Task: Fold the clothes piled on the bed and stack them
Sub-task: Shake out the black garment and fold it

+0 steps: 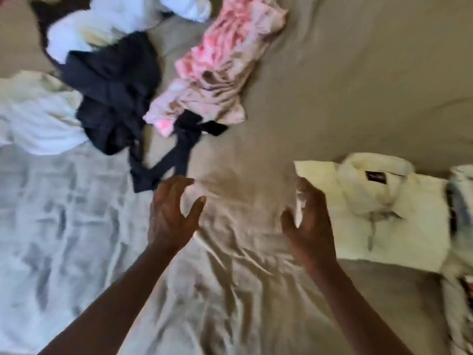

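Note:
A folded cream collared shirt (384,213) lies at the right on the bed. My right hand (309,224) hovers at its left edge, fingers spread and holding nothing. My left hand (174,213) is spread open over the rumpled beige sheet (243,278). Unfolded clothes lie beyond: a dark navy garment (115,93), a pink patterned one (217,67), white ones (102,19) and a cream-white one (35,111) at the left. The picture is blurred by motion.
More folded pieces (460,201) sit at the far right edge beside the shirt. A pale grey-patterned cloth (58,226) covers the left of the bed. Bare beige sheet stretches across the upper right (371,73).

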Demonstrator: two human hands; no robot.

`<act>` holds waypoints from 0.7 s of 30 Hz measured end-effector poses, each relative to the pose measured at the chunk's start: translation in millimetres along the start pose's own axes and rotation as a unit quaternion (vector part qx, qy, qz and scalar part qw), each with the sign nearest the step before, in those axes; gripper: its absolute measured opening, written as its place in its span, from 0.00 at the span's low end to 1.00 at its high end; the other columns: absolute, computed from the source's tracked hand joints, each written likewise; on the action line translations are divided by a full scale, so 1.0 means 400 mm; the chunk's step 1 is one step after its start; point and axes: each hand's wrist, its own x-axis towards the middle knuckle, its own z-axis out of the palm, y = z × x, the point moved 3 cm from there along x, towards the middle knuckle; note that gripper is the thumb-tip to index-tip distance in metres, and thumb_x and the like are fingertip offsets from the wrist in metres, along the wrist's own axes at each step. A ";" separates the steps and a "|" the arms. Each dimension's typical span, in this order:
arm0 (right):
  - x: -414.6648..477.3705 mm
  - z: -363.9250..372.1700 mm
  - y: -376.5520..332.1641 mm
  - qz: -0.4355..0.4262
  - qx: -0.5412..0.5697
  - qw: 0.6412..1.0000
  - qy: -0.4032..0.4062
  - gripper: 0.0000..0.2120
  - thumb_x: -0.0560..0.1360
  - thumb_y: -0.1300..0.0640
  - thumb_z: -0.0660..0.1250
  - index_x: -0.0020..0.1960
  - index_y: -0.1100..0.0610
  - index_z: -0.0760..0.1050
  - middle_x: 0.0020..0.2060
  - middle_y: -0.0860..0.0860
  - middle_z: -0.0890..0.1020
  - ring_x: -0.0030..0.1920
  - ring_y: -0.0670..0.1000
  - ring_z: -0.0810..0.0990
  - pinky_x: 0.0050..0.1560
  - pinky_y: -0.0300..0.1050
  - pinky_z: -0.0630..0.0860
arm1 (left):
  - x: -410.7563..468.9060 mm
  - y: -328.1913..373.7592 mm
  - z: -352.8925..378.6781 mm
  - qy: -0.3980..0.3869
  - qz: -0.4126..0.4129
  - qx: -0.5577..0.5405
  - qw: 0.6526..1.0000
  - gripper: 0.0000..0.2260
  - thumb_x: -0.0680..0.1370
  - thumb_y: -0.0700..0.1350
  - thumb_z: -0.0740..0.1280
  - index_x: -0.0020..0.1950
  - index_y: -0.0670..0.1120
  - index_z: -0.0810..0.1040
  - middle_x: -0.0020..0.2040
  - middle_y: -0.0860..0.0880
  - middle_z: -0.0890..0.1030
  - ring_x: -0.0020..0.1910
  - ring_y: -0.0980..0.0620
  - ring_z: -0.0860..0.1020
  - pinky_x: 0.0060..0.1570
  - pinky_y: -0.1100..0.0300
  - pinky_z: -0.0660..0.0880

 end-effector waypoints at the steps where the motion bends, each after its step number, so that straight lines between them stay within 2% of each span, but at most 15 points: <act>1: 0.009 0.049 -0.029 -0.014 0.013 0.999 -0.040 0.33 0.74 0.65 0.70 0.77 0.53 0.67 0.67 0.50 0.73 0.65 0.52 0.76 0.67 0.43 0.74 | 0.002 -0.066 -0.040 0.014 -0.015 0.031 0.999 0.22 0.78 0.56 0.70 0.67 0.44 0.77 0.66 0.45 0.76 0.66 0.40 0.75 0.63 0.42 0.75; 4: 0.055 0.199 -0.134 -0.068 0.000 0.989 -0.129 0.25 0.74 0.61 0.67 0.71 0.51 0.72 0.63 0.47 0.75 0.63 0.52 0.78 0.63 0.55 0.78 | 0.024 -0.272 -0.152 0.058 -0.097 0.081 0.990 0.31 0.74 0.62 0.68 0.72 0.46 0.73 0.73 0.43 0.71 0.72 0.39 0.71 0.64 0.40 0.74; 8: 0.141 0.369 -0.256 -0.083 -0.031 0.976 -0.198 0.20 0.75 0.60 0.66 0.67 0.51 0.76 0.60 0.48 0.77 0.59 0.50 0.80 0.60 0.54 0.79 | 0.078 -0.480 -0.234 0.058 -0.194 0.121 0.972 0.41 0.72 0.70 0.62 0.78 0.46 0.64 0.79 0.40 0.63 0.78 0.38 0.63 0.70 0.36 0.68; 10: 0.185 0.458 -0.336 -0.110 -0.047 0.970 -0.211 0.20 0.74 0.57 0.65 0.66 0.52 0.77 0.58 0.49 0.78 0.57 0.51 0.80 0.59 0.54 0.78 | 0.105 -0.565 -0.250 0.039 -0.225 0.142 0.963 0.43 0.73 0.71 0.60 0.80 0.46 0.60 0.81 0.41 0.59 0.81 0.39 0.57 0.76 0.36 0.61; 12: 0.213 0.558 -0.422 -0.156 -0.056 0.964 -0.207 0.18 0.74 0.57 0.66 0.64 0.54 0.79 0.57 0.51 0.79 0.57 0.53 0.80 0.58 0.54 0.78 | 0.113 -0.624 -0.250 0.035 -0.214 0.163 0.962 0.42 0.76 0.72 0.57 0.81 0.45 0.59 0.83 0.42 0.57 0.83 0.42 0.53 0.79 0.39 0.53; 14: 0.239 0.650 -0.501 -0.242 -0.071 0.953 -0.167 0.19 0.73 0.60 0.68 0.64 0.56 0.79 0.58 0.53 0.78 0.59 0.56 0.78 0.62 0.52 0.76 | 0.112 -0.651 -0.233 0.049 -0.197 0.173 0.964 0.41 0.78 0.71 0.54 0.82 0.45 0.59 0.84 0.44 0.55 0.84 0.45 0.50 0.81 0.42 0.49; 16: 0.275 0.730 -0.573 -0.348 -0.134 0.917 -0.143 0.25 0.71 0.61 0.69 0.69 0.56 0.76 0.64 0.55 0.76 0.67 0.58 0.73 0.67 0.52 0.71 | 0.113 -0.660 -0.217 0.062 -0.188 0.172 0.965 0.40 0.79 0.70 0.54 0.83 0.46 0.58 0.85 0.46 0.54 0.84 0.47 0.48 0.81 0.43 0.48; 19: 0.312 0.865 -0.640 -0.421 -0.357 0.811 -0.195 0.40 0.72 0.53 0.68 0.82 0.52 0.58 0.80 0.55 0.62 0.82 0.60 0.55 0.77 0.61 0.58 | 0.108 -0.684 -0.222 0.062 -0.196 0.160 0.966 0.40 0.79 0.71 0.54 0.83 0.48 0.59 0.85 0.46 0.55 0.84 0.47 0.47 0.81 0.43 0.48; 20: 0.324 0.893 -0.645 -0.412 -0.406 0.784 -0.223 0.40 0.74 0.51 0.67 0.83 0.51 0.56 0.80 0.55 0.60 0.82 0.60 0.53 0.78 0.63 0.54 | 0.109 -0.684 -0.219 0.067 -0.192 0.157 0.966 0.39 0.79 0.71 0.54 0.83 0.48 0.59 0.85 0.47 0.55 0.84 0.47 0.47 0.81 0.43 0.48; 21: 0.336 0.913 -0.648 -0.401 -0.435 0.770 -0.240 0.35 0.77 0.52 0.66 0.81 0.51 0.58 0.79 0.56 0.63 0.81 0.60 0.57 0.79 0.62 0.53 | 0.110 -0.681 -0.216 0.071 -0.190 0.158 0.966 0.39 0.79 0.72 0.53 0.83 0.49 0.59 0.85 0.47 0.54 0.84 0.47 0.47 0.81 0.43 0.48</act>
